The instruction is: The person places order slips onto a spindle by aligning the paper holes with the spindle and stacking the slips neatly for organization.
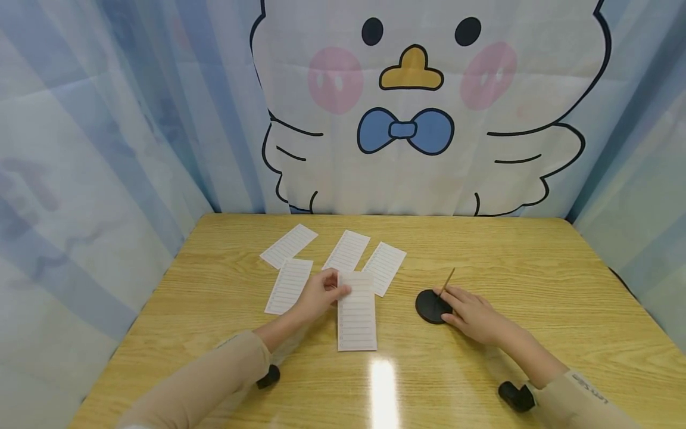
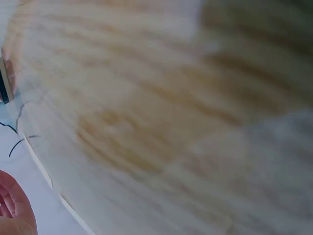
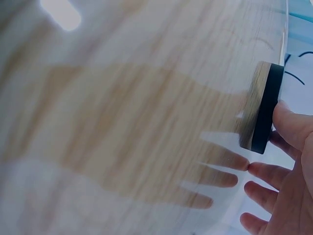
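My left hand [image 1: 317,298] pinches a white ruled paper slip [image 1: 356,316] at its left edge, thumb on top; whether it is one sheet or a stack I cannot tell. In the left wrist view only part of that left hand [image 2: 14,208] shows, in the lower left corner. On the right, my right hand [image 1: 477,314] holds the rim of a round black base [image 1: 429,307] with a thin slanting rod, like a bill spike. The right wrist view shows the thumb against the base's edge [image 3: 268,110], with the other fingers spread below.
Several more ruled slips lie beyond the left hand, among them a back-left slip [image 1: 289,245], a middle slip [image 1: 347,250] and a right slip [image 1: 384,268]. The wooden table [image 1: 536,256] ends at a curtain [image 1: 407,185] behind it. Black wrist cameras hang below both sleeves.
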Action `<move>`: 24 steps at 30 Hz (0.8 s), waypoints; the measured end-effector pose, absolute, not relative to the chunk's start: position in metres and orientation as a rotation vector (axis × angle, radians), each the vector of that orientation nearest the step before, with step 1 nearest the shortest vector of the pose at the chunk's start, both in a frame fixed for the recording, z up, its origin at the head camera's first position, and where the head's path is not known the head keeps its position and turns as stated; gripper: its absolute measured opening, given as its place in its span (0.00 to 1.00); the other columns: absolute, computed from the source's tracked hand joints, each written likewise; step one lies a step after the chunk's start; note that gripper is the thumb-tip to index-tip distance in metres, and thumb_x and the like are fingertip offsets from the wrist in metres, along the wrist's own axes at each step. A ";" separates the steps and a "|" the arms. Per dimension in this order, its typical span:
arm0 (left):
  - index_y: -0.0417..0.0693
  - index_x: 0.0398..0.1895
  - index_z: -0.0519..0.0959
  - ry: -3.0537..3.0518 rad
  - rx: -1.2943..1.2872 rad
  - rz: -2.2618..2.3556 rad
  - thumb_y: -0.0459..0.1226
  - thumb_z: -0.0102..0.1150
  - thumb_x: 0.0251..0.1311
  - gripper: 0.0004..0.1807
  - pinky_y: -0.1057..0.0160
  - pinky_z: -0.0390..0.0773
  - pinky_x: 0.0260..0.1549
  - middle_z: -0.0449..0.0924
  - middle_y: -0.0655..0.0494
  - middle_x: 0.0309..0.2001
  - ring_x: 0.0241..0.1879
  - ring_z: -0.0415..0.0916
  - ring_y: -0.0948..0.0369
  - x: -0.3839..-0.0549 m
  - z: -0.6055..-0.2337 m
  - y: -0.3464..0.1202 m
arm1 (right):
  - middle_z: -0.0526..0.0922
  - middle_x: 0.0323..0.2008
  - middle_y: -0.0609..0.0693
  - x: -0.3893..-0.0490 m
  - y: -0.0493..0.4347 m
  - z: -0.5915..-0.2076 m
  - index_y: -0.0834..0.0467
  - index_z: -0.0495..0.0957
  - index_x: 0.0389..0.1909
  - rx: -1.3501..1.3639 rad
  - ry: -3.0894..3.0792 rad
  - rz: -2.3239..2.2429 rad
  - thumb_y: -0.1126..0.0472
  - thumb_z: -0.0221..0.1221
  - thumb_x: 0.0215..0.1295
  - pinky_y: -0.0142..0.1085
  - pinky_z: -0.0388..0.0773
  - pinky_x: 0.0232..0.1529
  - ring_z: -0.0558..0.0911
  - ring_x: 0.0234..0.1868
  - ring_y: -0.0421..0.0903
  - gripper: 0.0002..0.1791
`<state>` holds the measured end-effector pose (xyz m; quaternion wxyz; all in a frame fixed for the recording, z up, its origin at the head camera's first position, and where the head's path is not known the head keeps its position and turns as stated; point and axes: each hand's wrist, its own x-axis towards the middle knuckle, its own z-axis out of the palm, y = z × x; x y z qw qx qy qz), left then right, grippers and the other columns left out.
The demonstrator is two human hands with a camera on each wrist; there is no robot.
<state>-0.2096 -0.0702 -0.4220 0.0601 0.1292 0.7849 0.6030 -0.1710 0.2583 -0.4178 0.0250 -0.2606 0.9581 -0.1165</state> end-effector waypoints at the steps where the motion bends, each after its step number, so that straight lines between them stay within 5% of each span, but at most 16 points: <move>1: 0.32 0.32 0.72 2.338 0.381 1.854 0.31 0.60 0.55 0.09 0.57 0.79 0.25 0.79 0.46 0.28 0.22 0.72 0.67 -0.210 -0.421 -0.070 | 0.64 0.60 0.69 -0.171 0.258 -0.418 0.62 0.63 0.63 -0.804 2.961 -0.356 0.55 0.52 0.66 0.63 0.60 0.52 0.63 0.60 0.66 0.27; 24: 0.34 0.43 0.76 2.211 0.244 1.915 0.35 0.60 0.57 0.14 0.57 0.80 0.31 0.80 0.49 0.31 0.27 0.77 0.64 -0.226 -0.403 -0.047 | 0.63 0.60 0.69 -0.172 0.259 -0.417 0.62 0.63 0.63 -0.777 2.936 -0.372 0.56 0.52 0.66 0.64 0.59 0.52 0.63 0.60 0.66 0.27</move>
